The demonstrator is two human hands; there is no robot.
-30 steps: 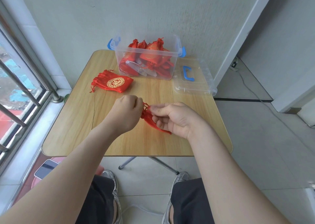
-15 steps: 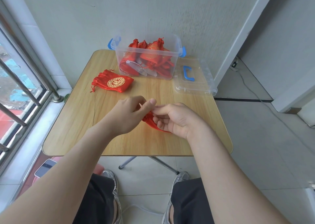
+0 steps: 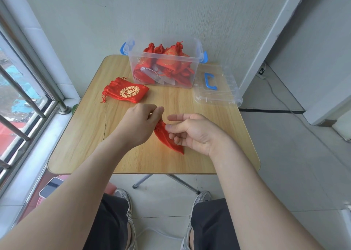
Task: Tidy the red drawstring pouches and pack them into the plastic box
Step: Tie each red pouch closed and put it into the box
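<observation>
Item: red pouch point(image 3: 168, 138), centre of frame, lying slantwise on the table point(image 3: 85, 135); left hand point(image 3: 139, 125) pinches its gathered neck; right hand point(image 3: 191, 133) holds its body with curled fingers (thumb lifted clear); second pouch point(image 3: 127, 93), gold emblem, flat, upper left of centre; plastic box point(image 3: 195, 49), top centre, more pouches point(image 3: 167, 59) inside; lid point(image 3: 218, 90) just right of it.
</observation>
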